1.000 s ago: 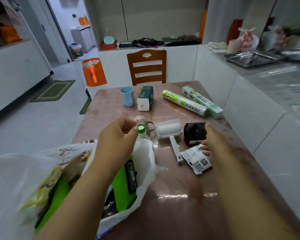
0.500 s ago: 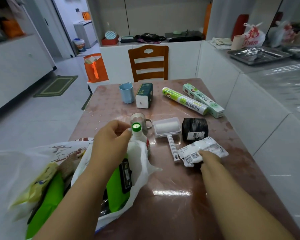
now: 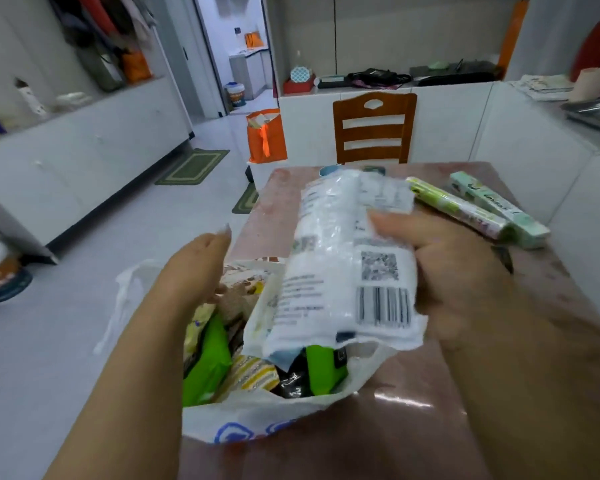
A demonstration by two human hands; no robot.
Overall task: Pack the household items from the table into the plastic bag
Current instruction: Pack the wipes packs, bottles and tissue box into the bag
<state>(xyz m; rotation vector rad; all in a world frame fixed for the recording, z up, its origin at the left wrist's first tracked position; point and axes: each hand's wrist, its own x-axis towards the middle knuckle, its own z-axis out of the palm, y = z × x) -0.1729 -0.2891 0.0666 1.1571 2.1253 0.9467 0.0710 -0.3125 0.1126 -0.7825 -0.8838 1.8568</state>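
Note:
My right hand (image 3: 461,271) grips a clear crinkly packet (image 3: 347,258) printed with a barcode and a QR code, holding it over the mouth of the white plastic bag (image 3: 257,420). The bag sits at the table's near left edge and holds green packs and other wrapped items. My left hand (image 3: 194,268) is at the bag's far rim, fingers reaching into the opening; whether it holds the rim is hidden. A green-and-white roll (image 3: 458,209) and a pale green box (image 3: 499,209) lie on the table (image 3: 430,427) at the right. The packet hides the other table items.
A wooden chair (image 3: 374,128) stands at the table's far end. An orange bag (image 3: 265,136) sits on the floor to its left. White cabinets run along the left wall and the right side. A bucket (image 3: 0,271) stands on the floor at far left.
My right hand has picked the clear packet up off the table and carried it left over the bag. My left hand has left the green-capped bottle and moved to the bag's far rim.

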